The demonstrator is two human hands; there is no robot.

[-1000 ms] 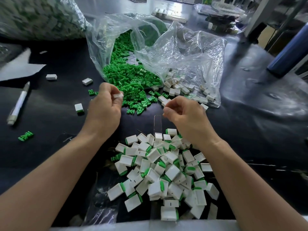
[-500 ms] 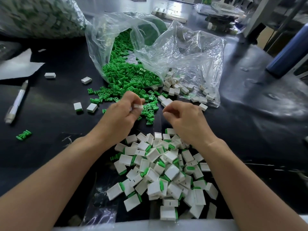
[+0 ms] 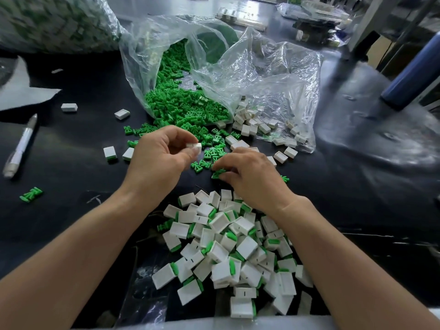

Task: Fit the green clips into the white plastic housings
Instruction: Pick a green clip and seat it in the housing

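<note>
At the left edge of the black worktop (image 3: 71, 167) a pen (image 3: 20, 146) lies near a sheet of paper (image 3: 23, 91), with a stray clip (image 3: 31, 194) closer to us. Over the middle of the surface our left hand (image 3: 157, 160) pinches one white housing (image 3: 194, 146) between thumb and forefinger, the other fingers curled under.

Just to its right and slightly nearer us, our right hand (image 3: 247, 175) is down on the worktop. Its thumb and fingertips pinch a green clip (image 3: 217, 173) at the near fringe of the loose clips (image 3: 185, 108) spilling from the clear bag (image 3: 262, 75) toward the far edge. The two hands are close but apart.

We judge the coming move to turn on that small gap. The green clip sits right of and below the white housing, and its long axis appears to run roughly left to right. The right hand already holds it, so that hand would lift it up and leftward to meet the housing. We cannot tell which way the housing's open end faces.

Finished pieces (image 3: 228, 246), white with green showing, are heaped at the near edge under both wrists. Empty housings (image 3: 252, 125) lie at the bag's mouth, and a blue cylinder (image 3: 414, 67) stands by the far-right corner.
</note>
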